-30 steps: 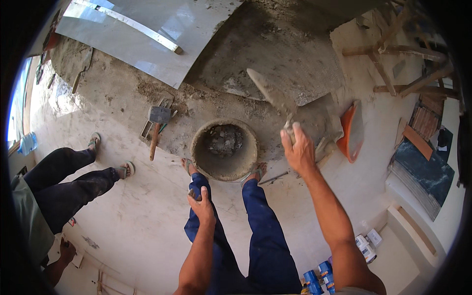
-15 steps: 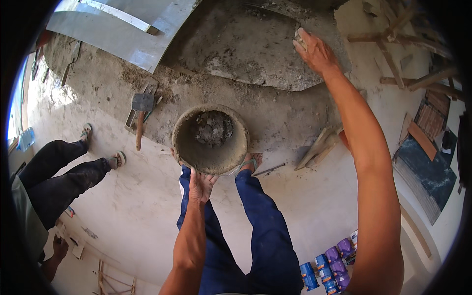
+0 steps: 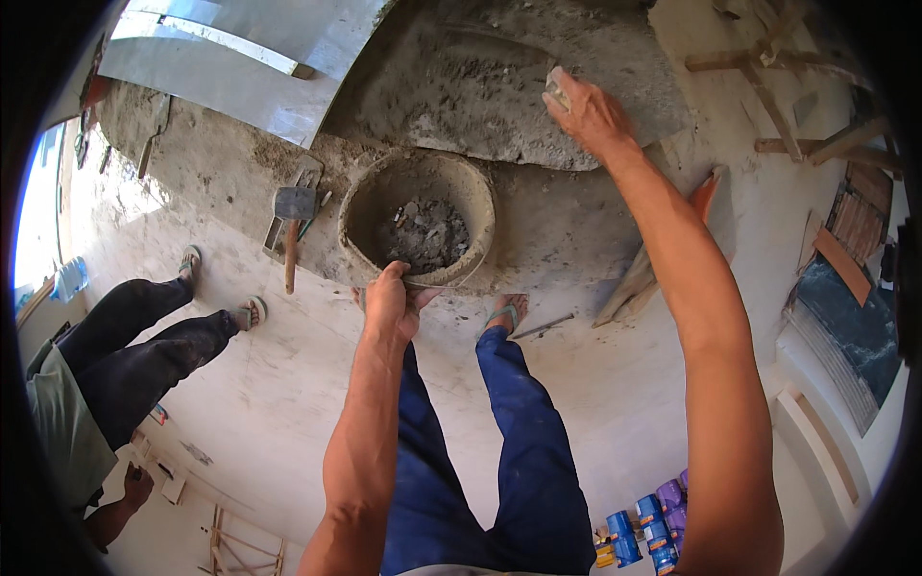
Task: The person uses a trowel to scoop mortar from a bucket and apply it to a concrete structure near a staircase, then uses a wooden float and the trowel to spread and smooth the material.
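Note:
My left hand [image 3: 389,302] grips the near rim and wire handle of a round, mortar-caked bucket [image 3: 360,197] with lumps of grey mortar in its bottom. The bucket hangs in front of my legs in blue trousers [image 3: 519,432]. My right arm stretches far out, and my right hand [image 3: 591,115] is closed on a small grey mortar-smeared tool [image 3: 555,86]; its blade is hidden. That hand is over the right edge of a heap of wet grey mortar [image 3: 480,91] on the floor.
A hammer [image 3: 291,206] lies left of the bucket. A large pale tile [image 3: 230,58] lies at the upper left. Another person in dark trousers [image 3: 134,336] stands at left. A wooden plank [image 3: 634,283], an orange float [image 3: 706,192] and blue cans [image 3: 639,528] are at right.
My right hand has swung from beside the bucket out to the mortar heap. My left hand moved from my knee to the bucket's rim, and the bucket looks larger and nearer.

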`<action>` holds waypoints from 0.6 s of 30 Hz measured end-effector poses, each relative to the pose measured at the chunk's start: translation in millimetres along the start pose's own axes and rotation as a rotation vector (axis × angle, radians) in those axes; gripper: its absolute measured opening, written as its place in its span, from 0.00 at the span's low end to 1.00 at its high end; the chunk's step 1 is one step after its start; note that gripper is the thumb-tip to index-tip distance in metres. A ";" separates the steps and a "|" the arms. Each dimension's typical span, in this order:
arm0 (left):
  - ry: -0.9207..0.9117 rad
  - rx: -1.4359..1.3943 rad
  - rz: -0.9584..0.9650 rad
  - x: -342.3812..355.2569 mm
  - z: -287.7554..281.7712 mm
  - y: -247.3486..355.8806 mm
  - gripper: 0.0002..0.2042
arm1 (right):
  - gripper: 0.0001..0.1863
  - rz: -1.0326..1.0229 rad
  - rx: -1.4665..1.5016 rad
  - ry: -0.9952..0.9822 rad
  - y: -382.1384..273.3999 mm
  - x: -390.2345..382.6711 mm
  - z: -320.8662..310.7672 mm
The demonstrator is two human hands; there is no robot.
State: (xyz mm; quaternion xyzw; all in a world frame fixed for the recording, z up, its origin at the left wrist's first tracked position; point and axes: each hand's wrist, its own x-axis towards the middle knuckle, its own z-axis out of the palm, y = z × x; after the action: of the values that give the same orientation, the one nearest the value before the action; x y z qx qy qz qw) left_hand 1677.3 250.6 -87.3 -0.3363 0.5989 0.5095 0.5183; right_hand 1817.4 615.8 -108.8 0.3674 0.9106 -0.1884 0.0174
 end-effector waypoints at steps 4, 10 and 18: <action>0.033 0.005 0.025 -4.6 16.0 -5.8 0.16 | 0.17 -0.028 0.012 -0.261 -33.6 -71.7 17.7; 0.133 0.157 0.164 -27.0 21.2 -40.1 0.19 | 0.14 0.072 0.166 -0.216 -36.7 -154.8 0.1; 0.066 0.016 0.142 -23.7 63.4 -78.0 0.18 | 0.14 0.390 0.129 0.032 39.1 -154.5 -0.6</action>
State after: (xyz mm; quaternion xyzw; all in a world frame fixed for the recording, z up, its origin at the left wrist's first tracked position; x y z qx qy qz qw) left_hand 1773.2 288.6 -81.3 -0.3052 0.6419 0.5290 0.4636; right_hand 1956.6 539.5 -94.9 0.5401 0.8085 -0.2333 0.0155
